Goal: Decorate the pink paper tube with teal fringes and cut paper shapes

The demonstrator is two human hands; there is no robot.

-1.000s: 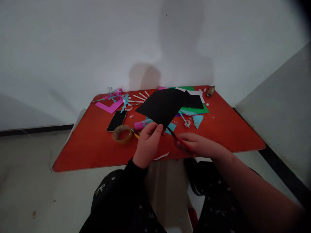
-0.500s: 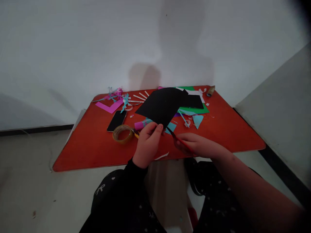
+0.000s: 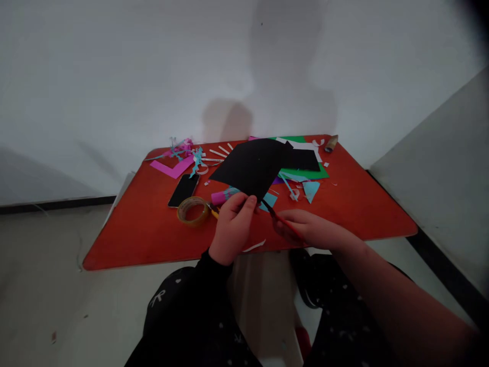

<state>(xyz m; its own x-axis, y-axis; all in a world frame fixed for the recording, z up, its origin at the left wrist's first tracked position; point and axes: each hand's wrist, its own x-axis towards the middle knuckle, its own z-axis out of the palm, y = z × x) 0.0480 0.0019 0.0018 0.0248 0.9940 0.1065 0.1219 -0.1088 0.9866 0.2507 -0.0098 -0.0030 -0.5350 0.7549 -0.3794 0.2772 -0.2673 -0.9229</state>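
A black sheet of paper (image 3: 250, 165) is pinched at its near corner by my left hand (image 3: 232, 219), thumb on top. It is held up above the table, its far part fanning away from me. My right hand (image 3: 300, 227) is closed round the red handles of a pair of scissors (image 3: 284, 223). The dark blades point up and left and meet the paper's near edge just right of my left thumb. Whether the blades are apart is too small to tell. A light blue paper piece (image 3: 268, 202) lies behind the blades.
On the red table (image 3: 145, 229) lie a tape roll (image 3: 193, 211), a phone (image 3: 184, 190), a magenta paper piece (image 3: 173, 168), shredded paper (image 3: 183, 149), several white sticks (image 3: 218, 153), green paper (image 3: 321, 174) and a cardboard tube (image 3: 331, 143). A white wall (image 3: 153, 76) stands behind.
The far part of the black paper has shifted slightly left. Both hands and the scissors stay almost where they were.
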